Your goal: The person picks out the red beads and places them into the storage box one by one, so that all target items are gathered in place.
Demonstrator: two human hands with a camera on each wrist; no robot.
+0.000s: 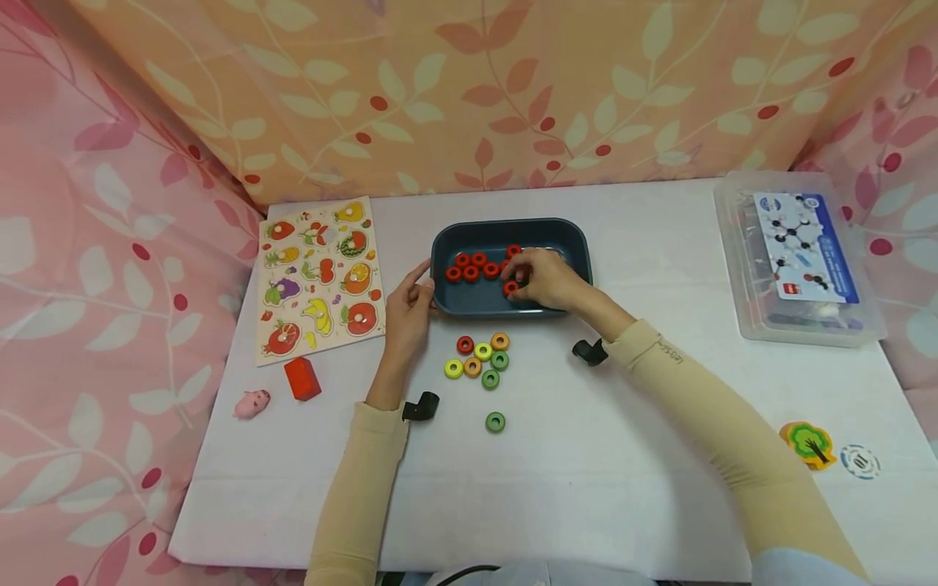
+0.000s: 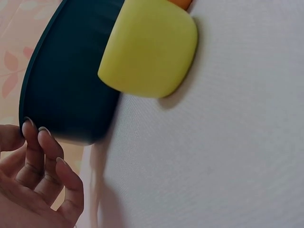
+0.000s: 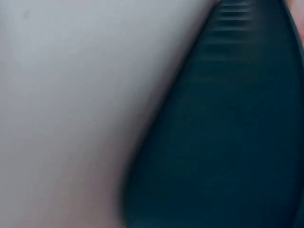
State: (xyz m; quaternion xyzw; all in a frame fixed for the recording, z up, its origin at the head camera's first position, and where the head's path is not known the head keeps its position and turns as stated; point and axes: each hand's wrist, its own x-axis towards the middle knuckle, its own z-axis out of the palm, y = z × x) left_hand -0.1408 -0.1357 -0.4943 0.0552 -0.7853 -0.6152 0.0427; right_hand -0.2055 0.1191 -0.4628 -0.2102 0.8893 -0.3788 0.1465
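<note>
A dark blue tray (image 1: 469, 304) stands in the middle of the table with several red rings (image 1: 471, 273) in it. At its left end my left hand (image 1: 407, 313) holds the rim, fingertips against the outer wall in the left wrist view. My right hand (image 1: 545, 281) reaches over the front rim into the tray, thumb and forefinger pinching a red ring (image 1: 511, 288). In the right wrist view only the tray's outer side (image 3: 223, 142) shows, blurred; the hand is hidden there. In front of the tray lie several loose rings: red, orange (image 1: 472, 367), yellow (image 1: 453, 369) and green (image 1: 495, 422).
At the left lies a fruit puzzle board (image 1: 320, 281), with a red block (image 1: 302, 379) and a pink pig figure (image 1: 252, 404) below it. A clear plastic case (image 1: 802, 321) is at the back right. A tree-shaped piece (image 1: 808, 444) and a round token (image 1: 860, 461) lie front right.
</note>
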